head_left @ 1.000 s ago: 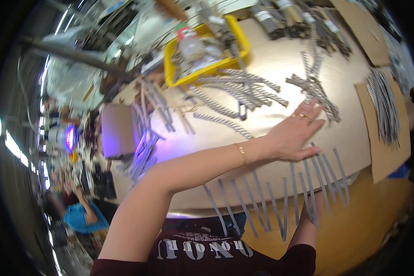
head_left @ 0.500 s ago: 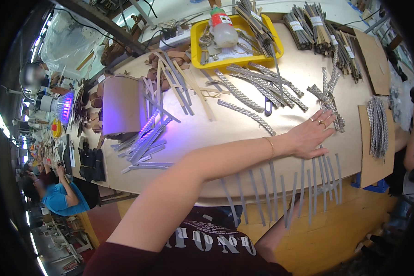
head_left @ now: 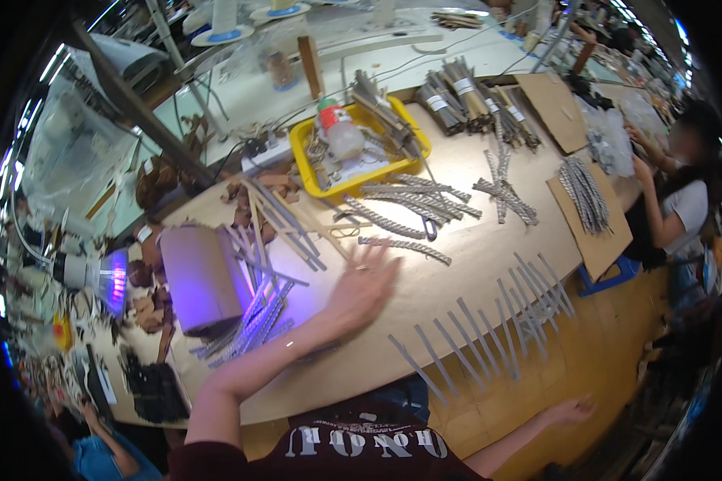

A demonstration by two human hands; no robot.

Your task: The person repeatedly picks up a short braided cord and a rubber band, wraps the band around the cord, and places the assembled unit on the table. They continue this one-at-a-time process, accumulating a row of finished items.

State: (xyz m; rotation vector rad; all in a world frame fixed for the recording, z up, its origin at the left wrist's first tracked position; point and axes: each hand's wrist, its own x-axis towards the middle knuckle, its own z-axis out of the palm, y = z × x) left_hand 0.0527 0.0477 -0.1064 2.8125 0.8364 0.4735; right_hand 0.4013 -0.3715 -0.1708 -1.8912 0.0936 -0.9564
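My left hand (head_left: pixel 365 290) hovers over the middle of the table, slightly smeared by motion. Its fingers are apart and nothing shows in them. Just beyond it lies a single braided grey strip (head_left: pixel 409 248), with a group of similar braided strips (head_left: pixel 425 199) farther back. Low at the right, past the table's front edge, my right hand (head_left: pixel 569 410) hangs in the air with loosely bent fingers and holds nothing I can see. Between the hands, a row of flat grey strips (head_left: pixel 465 333) hangs over the table edge. Two braided strips (head_left: pixel 505 199) lie crossed at the right.
A yellow tray (head_left: pixel 313 191) at the back holds a bottle (head_left: pixel 341 132). Beside it lie banded strip bundles (head_left: pixel 457 96). A brown roll (head_left: pixel 200 280) and a lit lamp (head_left: pixel 108 282) stand at left. Braids lie on cardboard (head_left: pixel 614 248) at right, near another person (head_left: pixel 682 212).
My left hand has moved left, away from the crossed braided strips, to the table's middle. My right hand has come into sight at the lower right. The head view has shifted.
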